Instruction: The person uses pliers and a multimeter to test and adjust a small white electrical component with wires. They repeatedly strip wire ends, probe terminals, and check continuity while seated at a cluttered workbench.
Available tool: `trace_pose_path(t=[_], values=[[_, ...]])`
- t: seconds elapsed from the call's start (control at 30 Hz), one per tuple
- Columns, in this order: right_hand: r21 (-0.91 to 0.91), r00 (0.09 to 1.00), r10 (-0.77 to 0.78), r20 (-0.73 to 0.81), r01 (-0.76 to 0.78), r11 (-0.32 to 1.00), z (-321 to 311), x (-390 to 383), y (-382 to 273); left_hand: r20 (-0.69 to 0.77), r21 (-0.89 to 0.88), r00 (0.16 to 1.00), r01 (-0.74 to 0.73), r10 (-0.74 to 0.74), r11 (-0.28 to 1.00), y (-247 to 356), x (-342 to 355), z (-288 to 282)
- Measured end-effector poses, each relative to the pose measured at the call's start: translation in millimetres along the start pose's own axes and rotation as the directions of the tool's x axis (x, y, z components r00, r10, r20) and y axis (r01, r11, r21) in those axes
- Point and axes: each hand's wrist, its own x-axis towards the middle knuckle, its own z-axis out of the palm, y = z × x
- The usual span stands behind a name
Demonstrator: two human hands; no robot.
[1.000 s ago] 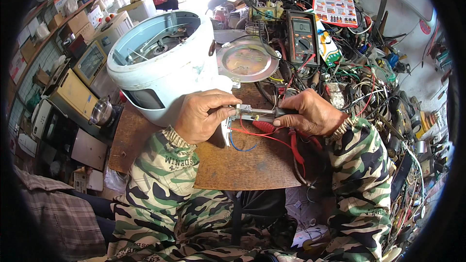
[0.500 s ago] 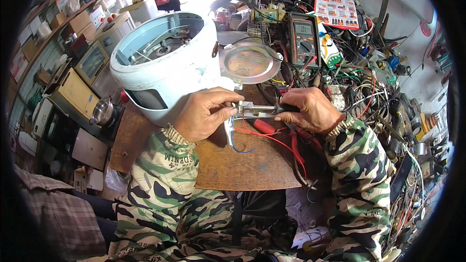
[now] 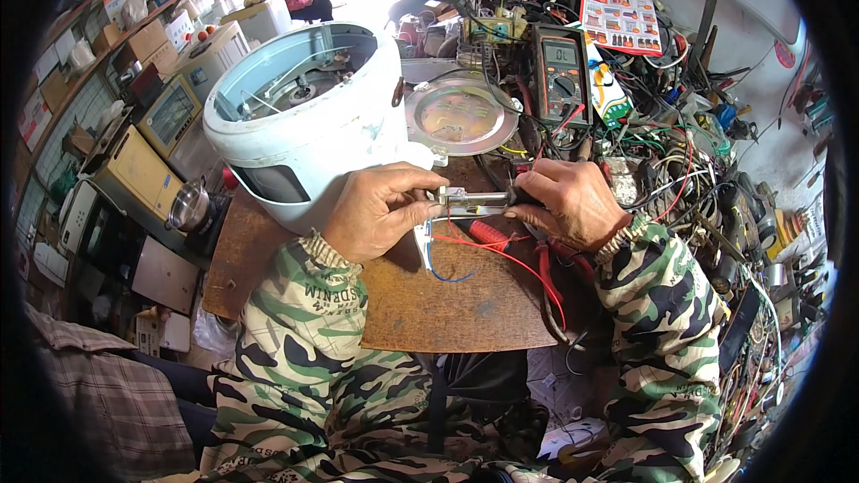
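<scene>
head | left hand (image 3: 380,210), right hand (image 3: 568,201) fingers pinch metal part (image 3: 474,201)

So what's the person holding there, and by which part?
A small metal part, held between both hands: the left hand pinches its left end, the right hand its right end. Thin wires hang below.

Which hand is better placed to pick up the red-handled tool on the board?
Probably the right hand: the red-handled tool lies just beneath it, while the left hand pinches the small metal part.
</scene>
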Motion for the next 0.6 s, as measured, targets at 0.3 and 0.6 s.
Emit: trace_pose_path(t=[0.3, 0.6], values=[[0.182, 0.97, 0.149, 0.194, -0.185, 0.966, -4, -6, -6, -0.04, 0.209, 0.983, -0.166, 0.178, 0.964, -1, 3, 9], [0.308, 0.967, 0.191, 0.171, -0.237, 0.922, -8, 5, -9, -0.081, 0.228, 0.989, -0.105, 0.126, 0.968, -1, -1, 4]])
